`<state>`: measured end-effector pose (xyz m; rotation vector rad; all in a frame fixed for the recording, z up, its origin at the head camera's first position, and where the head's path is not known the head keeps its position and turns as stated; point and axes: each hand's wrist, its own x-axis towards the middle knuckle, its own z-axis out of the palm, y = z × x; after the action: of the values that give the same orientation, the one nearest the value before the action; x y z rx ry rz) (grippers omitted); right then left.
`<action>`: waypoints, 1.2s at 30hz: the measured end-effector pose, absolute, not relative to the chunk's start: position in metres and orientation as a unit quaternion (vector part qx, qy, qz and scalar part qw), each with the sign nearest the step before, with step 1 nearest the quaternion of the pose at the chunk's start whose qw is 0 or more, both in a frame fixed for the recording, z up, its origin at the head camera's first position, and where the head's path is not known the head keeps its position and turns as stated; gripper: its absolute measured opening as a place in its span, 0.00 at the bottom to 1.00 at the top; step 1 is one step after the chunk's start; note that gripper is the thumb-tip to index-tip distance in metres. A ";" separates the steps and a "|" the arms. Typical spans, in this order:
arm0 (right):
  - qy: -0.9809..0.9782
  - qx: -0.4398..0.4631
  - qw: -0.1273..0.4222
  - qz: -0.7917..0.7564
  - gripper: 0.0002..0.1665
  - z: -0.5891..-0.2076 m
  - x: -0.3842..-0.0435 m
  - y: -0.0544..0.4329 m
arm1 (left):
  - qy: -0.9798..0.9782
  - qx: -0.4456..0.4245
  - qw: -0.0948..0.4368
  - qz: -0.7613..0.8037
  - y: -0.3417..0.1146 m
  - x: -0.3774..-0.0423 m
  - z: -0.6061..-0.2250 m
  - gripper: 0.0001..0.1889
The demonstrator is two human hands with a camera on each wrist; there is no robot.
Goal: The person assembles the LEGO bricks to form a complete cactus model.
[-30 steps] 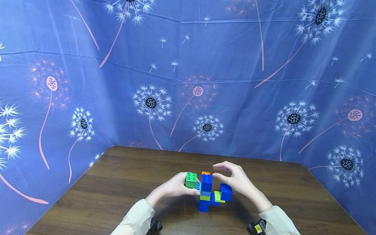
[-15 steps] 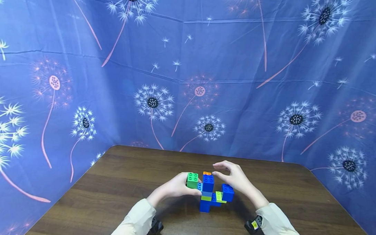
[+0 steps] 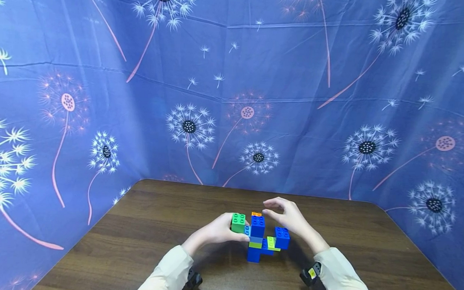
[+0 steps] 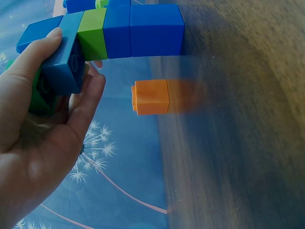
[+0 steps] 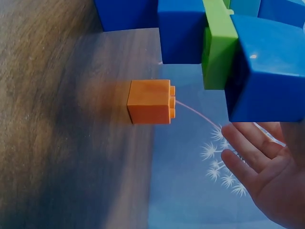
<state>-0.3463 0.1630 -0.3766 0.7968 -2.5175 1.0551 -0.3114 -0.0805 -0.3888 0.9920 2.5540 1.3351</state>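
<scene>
A structure of toy building bricks [image 3: 254, 244] stands upright in front of me, its blue, lime and light blue bricks stacked. A green brick [image 3: 238, 222] sits on its left arm, and a blue brick [image 3: 282, 238] tops the lime piece on its right arm. My left hand [image 3: 218, 230] grips the left arm; in the left wrist view the thumb lies across the light blue brick [image 4: 64, 59], fingers on the other side. Behind the structure stands an orange brick [image 5: 150, 101], studs up. My right hand [image 3: 291, 217] hovers right of the structure, fingers loosely bent, holding nothing.
A brown wooden table [image 3: 157, 210] carries the bricks. Blue cloth [image 3: 233, 119] with dandelion prints rises behind the table and along both sides. A dark wrist camera [image 3: 194, 279] is worn below the left hand, another [image 3: 310, 273] below the right.
The head view has shifted slightly, so everything sits a little further right. The right wrist has moved slightly inward; the left hand keeps its grip on the brick structure.
</scene>
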 end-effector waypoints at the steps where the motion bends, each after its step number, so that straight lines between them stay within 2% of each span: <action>1: -0.875 0.276 0.146 0.369 0.15 -0.377 -0.347 0.163 | 0.837 0.325 0.046 0.437 -0.080 -0.311 -0.389 0.16; 18: -0.878 0.262 0.112 0.384 0.19 -0.392 -0.362 0.163 | 0.832 0.325 0.043 0.447 -0.080 -0.311 -0.391 0.15; 30: -0.870 0.311 0.096 0.371 0.18 -0.404 -0.374 0.163 | 0.832 0.327 0.051 0.446 -0.082 -0.312 -0.391 0.16; 36: -0.866 0.336 0.078 0.363 0.21 -0.408 -0.378 0.160 | 0.832 0.330 0.051 0.443 -0.082 -0.311 -0.390 0.15</action>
<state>-0.3779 0.1598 -0.4085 1.0053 -2.5914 1.0880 -0.3114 -0.0817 -0.3900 1.0036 2.5320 1.3488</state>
